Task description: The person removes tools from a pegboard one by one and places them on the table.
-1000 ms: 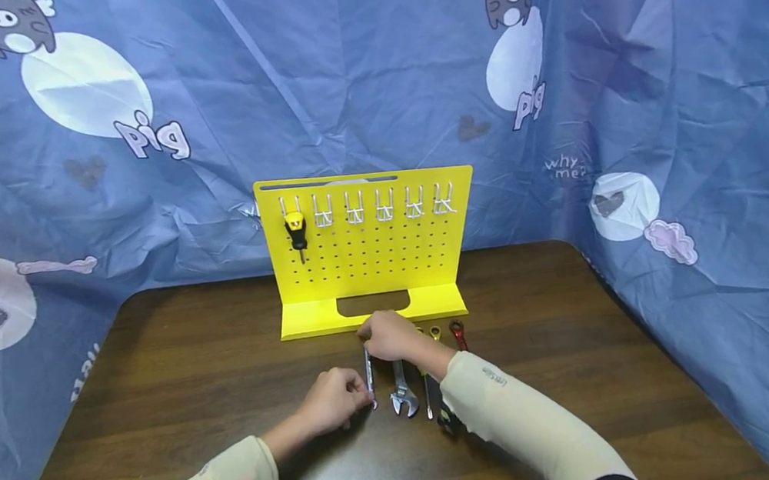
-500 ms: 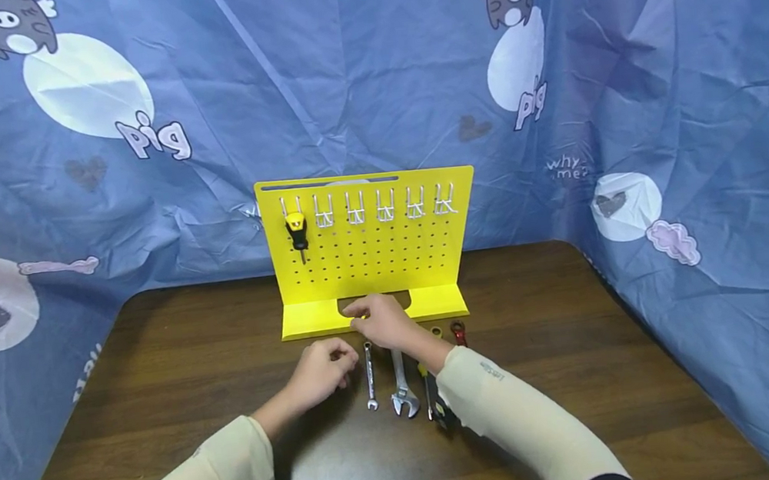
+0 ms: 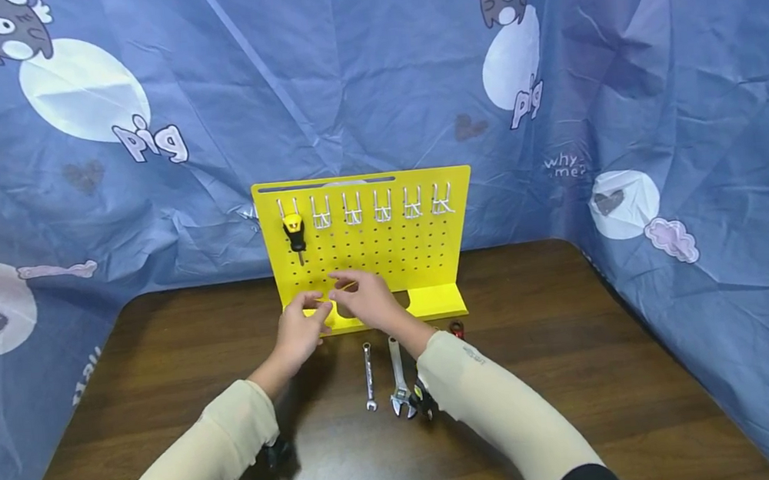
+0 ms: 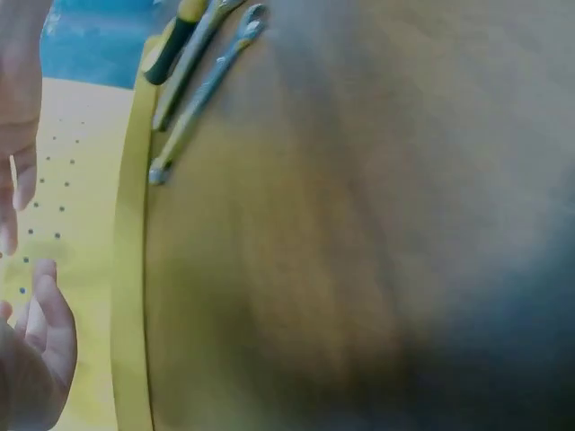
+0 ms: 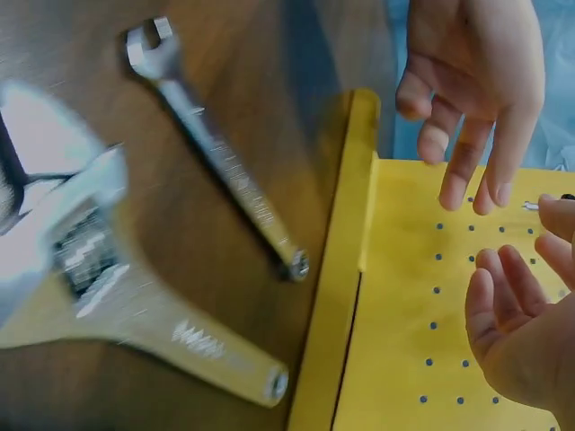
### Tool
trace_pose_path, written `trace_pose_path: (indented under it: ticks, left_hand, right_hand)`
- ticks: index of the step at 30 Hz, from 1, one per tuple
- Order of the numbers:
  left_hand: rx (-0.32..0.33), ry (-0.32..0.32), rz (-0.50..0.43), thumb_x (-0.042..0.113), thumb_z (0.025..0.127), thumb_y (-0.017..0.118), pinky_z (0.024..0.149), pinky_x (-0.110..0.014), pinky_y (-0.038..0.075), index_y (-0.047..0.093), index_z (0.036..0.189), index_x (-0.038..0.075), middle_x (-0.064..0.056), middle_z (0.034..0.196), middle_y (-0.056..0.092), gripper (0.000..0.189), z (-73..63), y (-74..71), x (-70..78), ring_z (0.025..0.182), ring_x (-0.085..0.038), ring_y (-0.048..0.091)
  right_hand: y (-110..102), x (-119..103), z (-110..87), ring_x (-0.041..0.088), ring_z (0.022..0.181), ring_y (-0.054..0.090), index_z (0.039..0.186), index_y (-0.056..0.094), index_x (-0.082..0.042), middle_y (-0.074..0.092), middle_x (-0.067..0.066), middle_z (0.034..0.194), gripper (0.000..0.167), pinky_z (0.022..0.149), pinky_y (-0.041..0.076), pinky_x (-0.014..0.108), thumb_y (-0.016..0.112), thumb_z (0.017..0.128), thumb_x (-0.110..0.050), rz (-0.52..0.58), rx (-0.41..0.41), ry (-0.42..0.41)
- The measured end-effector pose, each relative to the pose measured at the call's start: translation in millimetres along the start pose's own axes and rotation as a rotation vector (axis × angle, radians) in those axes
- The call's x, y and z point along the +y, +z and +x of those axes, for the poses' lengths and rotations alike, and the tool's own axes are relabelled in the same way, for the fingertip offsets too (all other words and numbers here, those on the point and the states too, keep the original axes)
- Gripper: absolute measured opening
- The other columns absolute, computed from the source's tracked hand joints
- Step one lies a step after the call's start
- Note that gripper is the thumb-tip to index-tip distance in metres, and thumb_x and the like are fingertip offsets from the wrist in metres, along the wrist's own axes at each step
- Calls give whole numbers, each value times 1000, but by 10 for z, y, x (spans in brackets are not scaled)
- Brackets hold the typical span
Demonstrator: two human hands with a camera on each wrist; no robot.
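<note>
My left hand (image 3: 301, 327) and right hand (image 3: 365, 300) are raised before the lower part of a yellow pegboard stand (image 3: 439, 300). Their fingers are loosely bent, fingertips facing each other, and nothing shows between them. In the right wrist view, the left hand (image 5: 481, 90) is above the right hand (image 5: 521, 332). On the table below lies a small silver combination wrench (image 3: 369, 377), with an adjustable wrench (image 3: 399, 378) to its right. A yellow-and-black screwdriver (image 3: 295, 233) hangs on the leftmost hook.
Several white double hooks (image 3: 382, 208) line the board right of the screwdriver. A red wrench end (image 3: 457, 329) shows beyond the right sleeve (image 3: 497, 399), which hides part of the tools. The wooden table (image 3: 180, 352) meets a blue printed curtain (image 3: 207, 133) behind.
The left hand has let go of the combination wrench and both hands have moved forward and up to the board. The wrench lies where it was, beside the adjustable wrench.
</note>
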State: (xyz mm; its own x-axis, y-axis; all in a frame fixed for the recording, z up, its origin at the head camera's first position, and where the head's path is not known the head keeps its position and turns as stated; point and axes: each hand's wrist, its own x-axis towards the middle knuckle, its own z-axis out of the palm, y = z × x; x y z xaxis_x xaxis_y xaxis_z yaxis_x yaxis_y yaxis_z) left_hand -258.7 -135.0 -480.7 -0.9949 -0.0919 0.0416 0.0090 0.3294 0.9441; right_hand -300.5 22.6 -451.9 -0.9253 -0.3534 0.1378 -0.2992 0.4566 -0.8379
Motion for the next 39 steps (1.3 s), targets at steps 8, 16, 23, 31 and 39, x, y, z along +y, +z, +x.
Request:
trace_pose_path:
  ticks: [8,16,23,31,39]
  left_hand:
    - [113,-11,-94,24,102,62,54,-23,54,49,138,1,-16,126,56,44,185,-75,88,83,-32,71]
    - [319,54,-74,25,100,66,50,-20,51,54,124,-1,-15,120,59,37,308,-120,182,73,-28,71]
    - [446,67,-25,19,96,70,55,-15,51,55,115,-1,-13,108,53,31,401,-165,207,64,-13,61]
    - [413,105,-16,16,100,64,56,-17,52,68,120,-2,-15,112,69,27,461,-177,220,61,-9,65]
    - [388,119,-13,14,101,62,55,-18,50,73,114,-1,-15,108,71,22,456,-189,318,60,-8,64]
  right_hand:
    - [71,-208,243,17,107,65,143,59,-18,68,6,119,50,84,56,28,73,95,-25,120,98,-140]
    - [101,-497,380,26,114,65,157,38,-28,61,12,131,74,90,54,27,74,94,-17,146,87,-252]
    - [129,-625,453,22,112,66,155,40,-27,59,11,138,67,79,55,20,69,97,-12,82,95,-245]
    - [123,-643,526,17,101,68,155,39,-31,64,5,123,63,60,52,23,63,100,-11,-9,85,-212]
    - [123,-588,571,17,67,62,154,41,-33,66,2,113,59,51,46,25,60,102,-13,-14,116,-203]
